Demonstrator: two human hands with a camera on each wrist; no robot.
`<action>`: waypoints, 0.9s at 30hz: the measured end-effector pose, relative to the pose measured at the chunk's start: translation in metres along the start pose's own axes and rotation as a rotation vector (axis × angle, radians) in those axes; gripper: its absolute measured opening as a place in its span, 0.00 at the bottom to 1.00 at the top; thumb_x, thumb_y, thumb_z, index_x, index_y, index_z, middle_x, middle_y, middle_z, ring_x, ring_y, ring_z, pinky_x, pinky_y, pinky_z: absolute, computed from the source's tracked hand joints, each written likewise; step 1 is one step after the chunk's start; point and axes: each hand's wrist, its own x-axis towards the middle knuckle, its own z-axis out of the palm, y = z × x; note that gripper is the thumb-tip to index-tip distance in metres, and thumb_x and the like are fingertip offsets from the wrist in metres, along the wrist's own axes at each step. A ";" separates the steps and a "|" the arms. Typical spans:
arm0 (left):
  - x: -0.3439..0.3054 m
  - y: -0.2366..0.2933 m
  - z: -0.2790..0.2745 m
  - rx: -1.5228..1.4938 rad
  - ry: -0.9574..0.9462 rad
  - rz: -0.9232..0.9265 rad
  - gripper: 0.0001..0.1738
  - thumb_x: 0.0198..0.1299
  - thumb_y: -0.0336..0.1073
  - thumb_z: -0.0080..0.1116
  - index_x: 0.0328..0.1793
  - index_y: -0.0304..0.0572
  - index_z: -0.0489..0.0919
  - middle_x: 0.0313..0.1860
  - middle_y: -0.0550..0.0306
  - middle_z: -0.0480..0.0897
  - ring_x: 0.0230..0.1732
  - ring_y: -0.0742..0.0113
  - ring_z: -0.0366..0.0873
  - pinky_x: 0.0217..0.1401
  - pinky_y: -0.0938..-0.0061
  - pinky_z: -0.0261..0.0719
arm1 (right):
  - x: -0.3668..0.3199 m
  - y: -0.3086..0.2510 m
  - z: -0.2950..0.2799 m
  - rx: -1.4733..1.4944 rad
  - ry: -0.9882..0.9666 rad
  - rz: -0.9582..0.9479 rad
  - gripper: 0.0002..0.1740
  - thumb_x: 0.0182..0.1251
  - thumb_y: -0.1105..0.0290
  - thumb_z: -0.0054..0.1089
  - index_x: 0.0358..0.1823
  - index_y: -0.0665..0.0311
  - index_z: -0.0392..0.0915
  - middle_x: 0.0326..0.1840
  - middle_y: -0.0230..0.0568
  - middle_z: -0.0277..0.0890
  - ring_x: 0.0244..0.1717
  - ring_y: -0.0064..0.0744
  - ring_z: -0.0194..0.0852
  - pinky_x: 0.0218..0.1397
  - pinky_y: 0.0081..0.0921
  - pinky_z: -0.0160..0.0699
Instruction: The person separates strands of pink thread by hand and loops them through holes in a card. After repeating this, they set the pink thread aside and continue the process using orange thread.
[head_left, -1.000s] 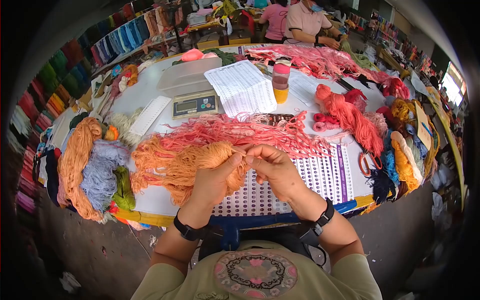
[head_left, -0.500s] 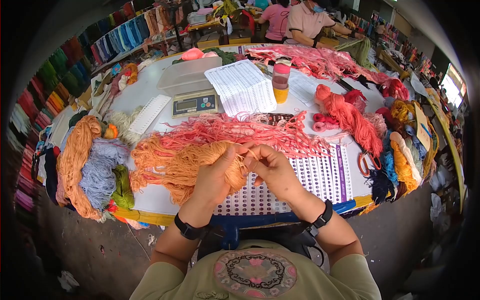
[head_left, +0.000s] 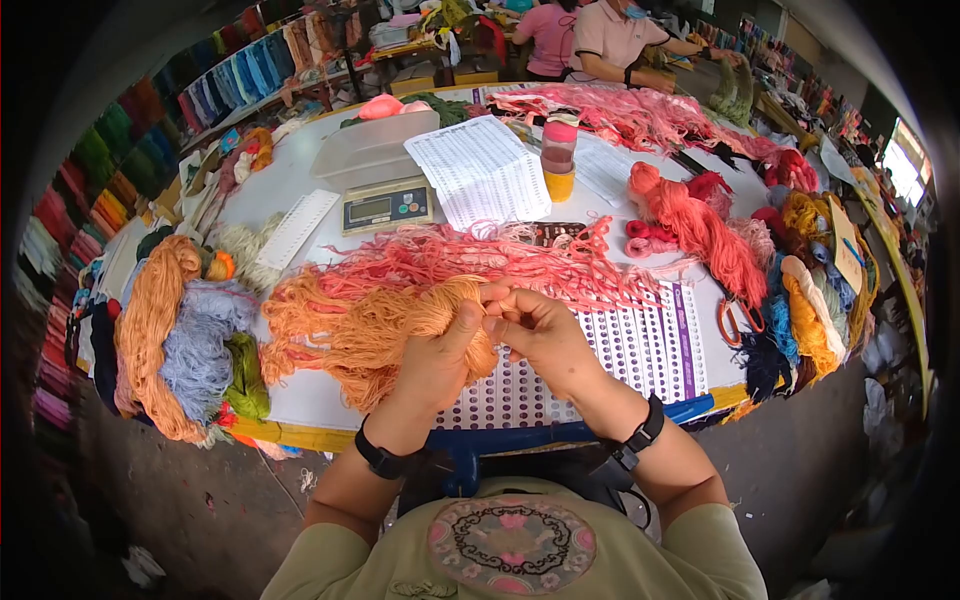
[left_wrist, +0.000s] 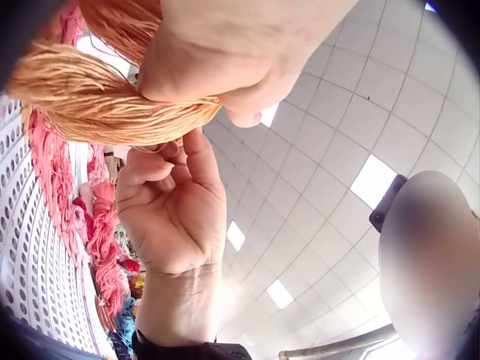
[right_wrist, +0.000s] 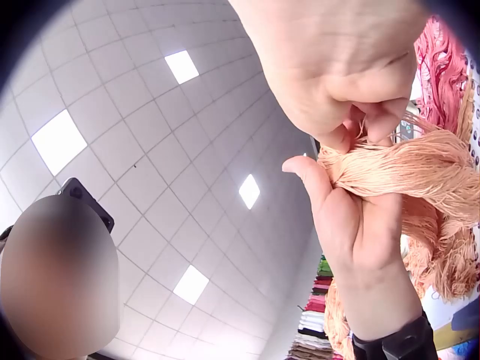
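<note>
A thick skein of light orange thread [head_left: 375, 325] is gathered in my left hand [head_left: 437, 350], its loose length trailing left over the table. In the right wrist view the left thumb stands up beside the bundled end of the orange skein [right_wrist: 405, 169]. Curled fingers of my right hand [head_left: 550, 345] pinch at the looped end of the skein, close by the left thumb. From the left wrist view, the right hand [left_wrist: 176, 206] has its fingertips right under the skein's end; the strands between them are mostly hidden.
Pink-red threads [head_left: 470, 265] lie behind the hands, over cards punched with holes [head_left: 600, 360]. Farther back are a digital scale [head_left: 388, 208], printed sheets [head_left: 480, 170] and a jar [head_left: 559, 145]. Red-handled scissors [head_left: 735, 325] lie right; coloured skeins [head_left: 205, 340] heap at left. Another person [head_left: 615, 45] stands across.
A strand stretched between the fingertips a second ago; now my right fingers have come in close against the skein's end. Across the table, the other person has lifted green yarn.
</note>
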 end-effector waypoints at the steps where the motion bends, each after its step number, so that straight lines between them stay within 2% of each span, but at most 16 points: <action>1: 0.001 0.000 0.001 -0.038 0.007 -0.010 0.29 0.69 0.55 0.44 0.60 0.35 0.72 0.58 0.51 0.75 0.59 0.63 0.73 0.64 0.65 0.71 | 0.000 0.002 -0.002 0.000 0.003 -0.001 0.05 0.67 0.67 0.59 0.39 0.59 0.78 0.32 0.23 0.76 0.32 0.11 0.71 0.31 0.11 0.68; 3: 0.002 0.000 0.001 -0.076 0.015 -0.017 0.28 0.70 0.54 0.44 0.59 0.35 0.72 0.57 0.51 0.76 0.59 0.63 0.73 0.64 0.65 0.71 | 0.001 0.005 -0.006 0.015 0.007 0.022 0.04 0.67 0.67 0.59 0.37 0.58 0.78 0.34 0.23 0.77 0.33 0.11 0.70 0.32 0.11 0.69; 5: 0.003 -0.001 -0.002 -0.150 0.051 0.001 0.22 0.71 0.46 0.47 0.56 0.32 0.75 0.54 0.49 0.78 0.55 0.65 0.76 0.58 0.70 0.76 | 0.000 0.001 -0.005 0.044 0.034 0.052 0.04 0.67 0.67 0.59 0.37 0.57 0.78 0.36 0.23 0.77 0.33 0.11 0.70 0.32 0.12 0.69; 9: 0.003 -0.002 -0.002 -0.201 0.066 -0.019 0.21 0.71 0.46 0.47 0.54 0.32 0.76 0.52 0.50 0.78 0.52 0.66 0.76 0.56 0.71 0.76 | -0.001 -0.003 -0.005 0.195 0.049 0.071 0.04 0.69 0.67 0.57 0.40 0.57 0.77 0.41 0.26 0.79 0.33 0.11 0.71 0.31 0.12 0.69; 12: 0.005 -0.004 -0.002 -0.200 0.041 0.027 0.21 0.70 0.46 0.48 0.54 0.32 0.76 0.50 0.52 0.79 0.49 0.67 0.77 0.54 0.71 0.77 | 0.002 0.000 -0.010 0.264 0.032 0.074 0.07 0.70 0.65 0.55 0.42 0.60 0.76 0.40 0.29 0.78 0.30 0.12 0.72 0.29 0.12 0.69; 15: 0.003 -0.004 -0.004 -0.239 0.106 -0.058 0.21 0.70 0.46 0.49 0.53 0.31 0.75 0.48 0.53 0.79 0.47 0.68 0.77 0.51 0.71 0.77 | 0.001 -0.006 -0.005 0.204 0.089 0.082 0.08 0.70 0.66 0.55 0.42 0.62 0.76 0.36 0.28 0.77 0.29 0.12 0.71 0.28 0.11 0.69; 16: 0.004 -0.008 -0.010 -0.222 0.043 -0.076 0.24 0.71 0.49 0.46 0.57 0.34 0.73 0.50 0.53 0.78 0.50 0.67 0.76 0.54 0.69 0.76 | 0.001 -0.006 -0.004 0.205 0.089 0.081 0.08 0.70 0.66 0.55 0.42 0.62 0.76 0.36 0.28 0.77 0.29 0.12 0.71 0.28 0.11 0.69; 17: 0.005 -0.010 -0.013 -0.206 -0.021 -0.093 0.26 0.71 0.52 0.43 0.60 0.37 0.71 0.53 0.53 0.77 0.53 0.66 0.75 0.57 0.67 0.75 | 0.000 -0.004 -0.004 0.086 0.072 0.072 0.08 0.69 0.66 0.56 0.43 0.61 0.76 0.36 0.27 0.77 0.30 0.11 0.72 0.27 0.11 0.68; 18: 0.005 -0.010 -0.011 -0.205 -0.022 -0.094 0.26 0.71 0.52 0.43 0.60 0.37 0.71 0.53 0.53 0.77 0.53 0.66 0.75 0.57 0.67 0.75 | 0.000 -0.003 -0.004 -0.032 0.055 0.063 0.08 0.69 0.65 0.57 0.44 0.60 0.76 0.35 0.26 0.77 0.31 0.11 0.72 0.27 0.10 0.67; 21: 0.005 -0.009 -0.005 -0.114 -0.014 -0.053 0.26 0.71 0.51 0.43 0.60 0.37 0.71 0.54 0.53 0.77 0.53 0.65 0.75 0.56 0.66 0.75 | 0.003 0.008 -0.007 -0.074 0.027 0.003 0.08 0.69 0.65 0.57 0.45 0.60 0.76 0.35 0.25 0.76 0.33 0.11 0.73 0.28 0.10 0.67; 25: 0.003 -0.011 -0.009 -0.173 0.003 -0.069 0.24 0.70 0.48 0.46 0.61 0.36 0.71 0.53 0.53 0.77 0.51 0.66 0.76 0.56 0.68 0.76 | 0.001 0.005 -0.007 0.029 0.045 0.018 0.08 0.69 0.65 0.58 0.43 0.59 0.76 0.33 0.25 0.76 0.32 0.12 0.72 0.28 0.10 0.67; 27: 0.001 -0.006 -0.005 -0.154 0.027 -0.099 0.23 0.70 0.47 0.48 0.61 0.36 0.72 0.53 0.53 0.77 0.51 0.66 0.76 0.56 0.68 0.76 | -0.001 0.000 -0.006 0.136 0.053 0.024 0.06 0.69 0.66 0.56 0.41 0.59 0.75 0.32 0.25 0.76 0.28 0.12 0.69 0.29 0.11 0.68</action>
